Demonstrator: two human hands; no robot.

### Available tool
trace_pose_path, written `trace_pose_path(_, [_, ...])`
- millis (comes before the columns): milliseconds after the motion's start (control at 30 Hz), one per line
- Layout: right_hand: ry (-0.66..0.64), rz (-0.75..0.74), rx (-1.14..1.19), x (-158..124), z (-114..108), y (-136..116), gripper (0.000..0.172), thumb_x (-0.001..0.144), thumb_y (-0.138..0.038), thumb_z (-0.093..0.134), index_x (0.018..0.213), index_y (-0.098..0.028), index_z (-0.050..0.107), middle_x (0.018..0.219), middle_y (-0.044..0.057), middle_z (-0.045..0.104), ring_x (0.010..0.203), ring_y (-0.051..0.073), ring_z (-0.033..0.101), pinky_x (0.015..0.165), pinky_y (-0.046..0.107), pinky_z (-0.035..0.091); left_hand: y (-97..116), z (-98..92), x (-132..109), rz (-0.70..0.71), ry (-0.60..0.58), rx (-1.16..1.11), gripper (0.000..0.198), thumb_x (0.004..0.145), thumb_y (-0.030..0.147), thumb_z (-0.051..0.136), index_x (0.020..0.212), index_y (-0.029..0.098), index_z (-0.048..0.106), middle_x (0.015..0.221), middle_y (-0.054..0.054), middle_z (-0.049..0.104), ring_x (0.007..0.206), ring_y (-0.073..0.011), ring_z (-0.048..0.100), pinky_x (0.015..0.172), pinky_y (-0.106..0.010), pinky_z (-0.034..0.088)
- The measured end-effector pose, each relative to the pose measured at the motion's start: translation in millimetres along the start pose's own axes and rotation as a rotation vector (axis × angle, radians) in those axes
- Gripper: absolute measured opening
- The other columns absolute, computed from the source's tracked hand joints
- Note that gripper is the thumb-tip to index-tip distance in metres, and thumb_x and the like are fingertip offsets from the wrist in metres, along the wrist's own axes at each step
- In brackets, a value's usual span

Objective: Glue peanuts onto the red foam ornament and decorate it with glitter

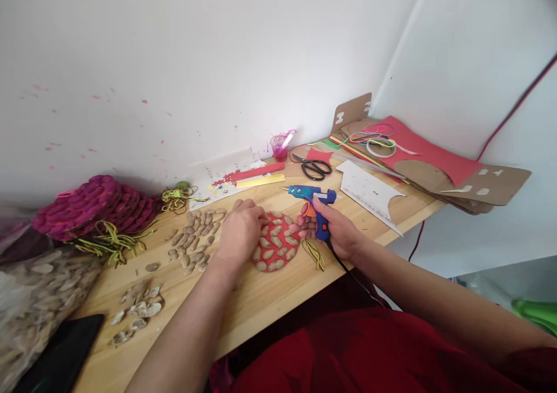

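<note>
Centrally, one red disc (pixel 282 235) is lying on the tabletop (pixel 261 300), carrying over a dozen peanut shells (pixel 275 241). The left hand (pixel 241 230) is resting loosely curled on the disc's left edge; whether it is pinching anything cannot be told. The right hand (pixel 337 230) is gripping one blue glue gun (pixel 311 197) just right of the disc. One heap of loose shells (pixel 195 236) is sitting left of the disc. Beyond the disc, one pink cup (pixel 279 147) is holding a pale stick (pixel 287 139).

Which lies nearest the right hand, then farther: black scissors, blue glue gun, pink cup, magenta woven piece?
1. Blue glue gun, gripped in the right hand.
2. Black scissors, behind it.
3. Pink cup, farther back.
4. Magenta woven piece, far left.
</note>
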State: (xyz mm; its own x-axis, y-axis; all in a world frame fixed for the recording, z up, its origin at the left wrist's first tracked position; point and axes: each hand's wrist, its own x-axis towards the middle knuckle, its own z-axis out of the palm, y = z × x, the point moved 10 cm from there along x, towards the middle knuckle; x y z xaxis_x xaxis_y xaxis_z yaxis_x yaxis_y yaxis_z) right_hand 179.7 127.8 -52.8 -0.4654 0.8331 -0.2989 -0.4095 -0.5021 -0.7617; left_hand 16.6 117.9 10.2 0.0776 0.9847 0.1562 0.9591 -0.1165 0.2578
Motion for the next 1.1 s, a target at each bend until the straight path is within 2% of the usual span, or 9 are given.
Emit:
trace_pose_path(133, [0.071, 0.063, 0.024, 7, 0, -7, 0.042, 0.107, -0.040, 0.041, 0.082, -0.015, 0.064, 0.068, 0.008, 0.072, 0.067, 0.018, 0.075, 0.060, 0.024, 0.061, 1, 1.6, -1, 0.025, 0.007, 0.038, 0.018, 0.092, 0.018, 0.059, 0.082, 0.019, 0.074, 0.094, -0.007, 0.068, 0.100, -0.0244, 0.057, 0.082, -0.033, 0.046])
trace_pose_path(267, [0.123, 0.052, 0.129, 34, 11, -28, 0.044, 0.106, -0.045, 0.041, 0.082, -0.015, 0.062, 0.065, 0.008, 0.071, 0.065, 0.019, 0.075, 0.055, 0.024, 0.059, 2, 1.3, -2, 0.016, 0.015, 0.059, 0.019, 0.093, 0.019, 0.058, 0.080, 0.019, 0.073, 0.094, -0.007, 0.067, 0.099, -0.0242, 0.057, 0.081, -0.033, 0.046])
trace_pose_path(400, [0.087, 0.049, 0.175, 69, 28, -35, 0.040, 0.105, -0.047, 0.043, 0.086, -0.016, 0.061, 0.063, 0.007, 0.070, 0.066, 0.021, 0.075, 0.055, 0.026, 0.059, 2, -0.3, -4, 0.017, 0.024, 0.044, 0.021, 0.094, 0.018, 0.055, 0.081, 0.020, 0.072, 0.093, -0.007, 0.066, 0.098, -0.0237, 0.057, 0.083, -0.033, 0.046])
trace_pose_path(533, [0.062, 0.059, 0.144, 92, 35, -26, 0.038, 0.105, -0.046, 0.043, 0.090, -0.016, 0.061, 0.061, 0.005, 0.069, 0.061, 0.018, 0.074, 0.054, 0.024, 0.057, 2, 0.4, -4, 0.029, 0.032, 0.014, 0.020, 0.094, 0.019, 0.056, 0.084, 0.020, 0.073, 0.093, -0.007, 0.066, 0.097, -0.0243, 0.057, 0.083, -0.034, 0.046])
trace_pose_path(833, [-0.059, 0.083, 0.079, 96, 32, -18, 0.043, 0.106, -0.047, 0.037, 0.094, -0.016, 0.063, 0.062, 0.004, 0.068, 0.054, 0.016, 0.070, 0.047, 0.022, 0.051, 1, 2.6, -4, 0.008, 0.029, -0.034, 0.021, 0.094, 0.016, 0.057, 0.081, 0.019, 0.073, 0.092, -0.007, 0.066, 0.095, -0.0236, 0.056, 0.083, -0.034, 0.048])
trace_pose_path(1100, [-0.050, 0.120, 0.029, 95, 31, -13, 0.045, 0.105, -0.050, 0.040, 0.083, -0.016, 0.060, 0.058, 0.002, 0.064, 0.049, 0.015, 0.065, 0.041, 0.021, 0.045, -1, 3.7, -6, -0.003, 0.019, -0.050, 0.019, 0.094, 0.015, 0.058, 0.085, 0.019, 0.074, 0.093, -0.007, 0.065, 0.095, -0.0237, 0.057, 0.083, -0.034, 0.049])
